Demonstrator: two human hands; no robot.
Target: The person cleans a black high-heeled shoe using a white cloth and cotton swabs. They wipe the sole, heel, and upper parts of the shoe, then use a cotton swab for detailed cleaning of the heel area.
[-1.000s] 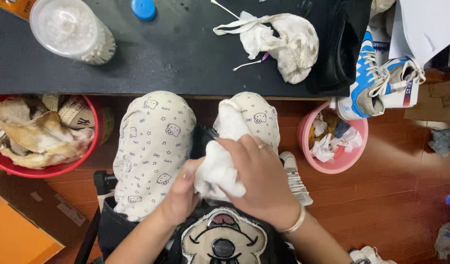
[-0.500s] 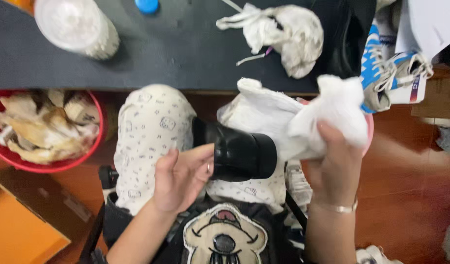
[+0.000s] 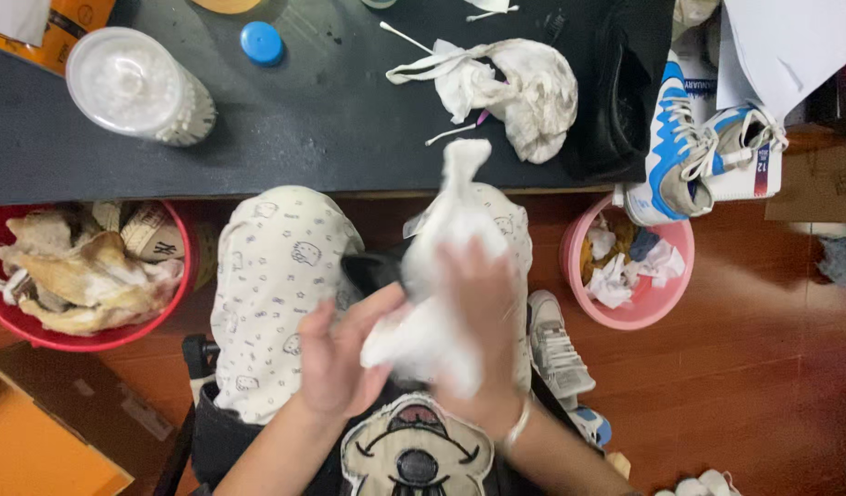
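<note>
Wiping step, over the lap: the right hand [image 3: 483, 321] grips a crumpled white cloth [image 3: 441, 276], rubbing a black shoe [image 3: 372, 271]; the left hand [image 3: 336, 358], fingers curled, steadies it. Next likely needs turning the shoe.

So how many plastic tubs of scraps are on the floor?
2: a red tub left of the knees, full of crumpled rags, and a pink tub on the right under the sneakers. Others may sit out of view.

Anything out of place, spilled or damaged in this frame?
Nothing spilled or broken. Slightly untidy: a crumpled stained cloth and loose cotton swabs lie on the dark table, and a blue-white sneaker overhangs its right edge. Both hands grip a white cloth over a black shoe.
</note>
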